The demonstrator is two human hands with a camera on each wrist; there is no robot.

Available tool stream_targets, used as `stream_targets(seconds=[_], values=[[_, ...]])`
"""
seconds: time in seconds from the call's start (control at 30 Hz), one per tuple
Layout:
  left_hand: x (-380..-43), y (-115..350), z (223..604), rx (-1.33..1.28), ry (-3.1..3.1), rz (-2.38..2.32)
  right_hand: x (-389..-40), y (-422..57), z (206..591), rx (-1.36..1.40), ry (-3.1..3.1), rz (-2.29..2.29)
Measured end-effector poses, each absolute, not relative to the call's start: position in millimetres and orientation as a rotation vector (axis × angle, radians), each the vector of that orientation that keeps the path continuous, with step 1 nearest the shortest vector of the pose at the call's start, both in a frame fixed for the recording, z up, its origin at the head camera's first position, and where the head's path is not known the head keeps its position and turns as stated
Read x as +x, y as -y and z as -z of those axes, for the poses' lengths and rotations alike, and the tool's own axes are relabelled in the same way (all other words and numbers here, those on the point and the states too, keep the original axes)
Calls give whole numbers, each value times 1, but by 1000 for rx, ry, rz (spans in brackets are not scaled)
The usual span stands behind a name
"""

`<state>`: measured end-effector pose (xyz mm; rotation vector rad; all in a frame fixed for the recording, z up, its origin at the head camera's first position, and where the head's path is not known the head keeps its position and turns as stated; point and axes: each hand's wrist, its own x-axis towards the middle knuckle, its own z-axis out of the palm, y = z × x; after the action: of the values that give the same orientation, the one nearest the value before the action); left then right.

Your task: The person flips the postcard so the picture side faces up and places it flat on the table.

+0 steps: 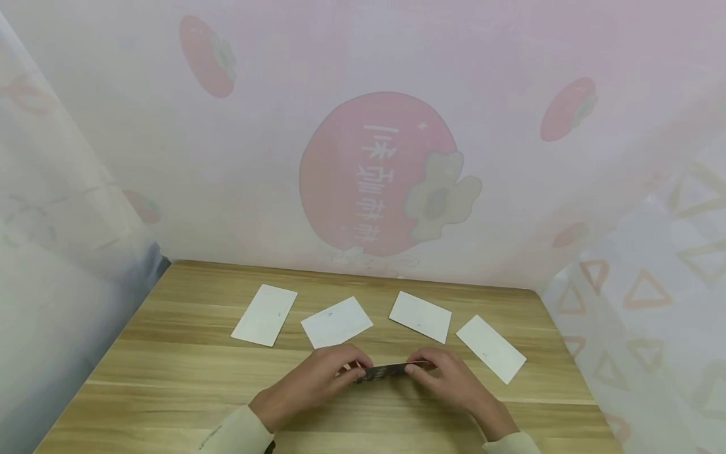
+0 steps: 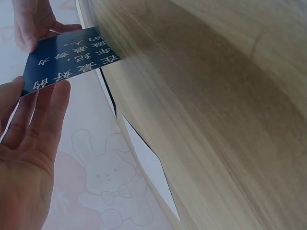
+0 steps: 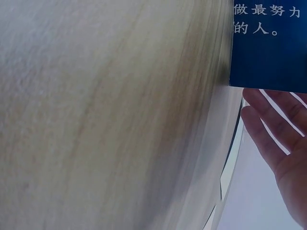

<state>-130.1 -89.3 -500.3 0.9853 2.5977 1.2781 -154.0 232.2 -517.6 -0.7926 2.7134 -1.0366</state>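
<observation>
Both hands hold one dark blue card [image 1: 386, 371] with white printed characters, tilted over the front middle of the table. My left hand [image 1: 320, 377] pinches its left end between thumb and fingers, and at the right end my right hand [image 1: 450, 379] does the same. The left wrist view shows the card's printed face [image 2: 67, 55], with the left hand [image 2: 31, 153] nearer and the right hand [image 2: 36, 21] beyond. In the right wrist view, fingers of the right hand [image 3: 290, 148] lie along the card's edge [image 3: 264, 62]; the thumb is out of sight.
Beyond the hands, white cards lie apart in a loose arc: one at far left [image 1: 265, 315], one left of centre [image 1: 338, 323], one right of centre [image 1: 420, 317], one at right [image 1: 491, 349]. A printed curtain [image 1: 255, 157] hangs behind the wooden table [image 1: 187, 353].
</observation>
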Motion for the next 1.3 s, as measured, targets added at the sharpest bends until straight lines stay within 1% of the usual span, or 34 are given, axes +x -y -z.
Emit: stream_targets(seconds=[0.27,0.6,1.3], values=[[-132,89,501,992,-2669,-1234,-157,-234,519,-809,-2703,1066],[-136,84,501,917,-2722,-1246,-158,-234,518,-812,-2714,1054],[-139,83,504,971,-2807,-1215,-158,-233,523,-771,-2724,1068]])
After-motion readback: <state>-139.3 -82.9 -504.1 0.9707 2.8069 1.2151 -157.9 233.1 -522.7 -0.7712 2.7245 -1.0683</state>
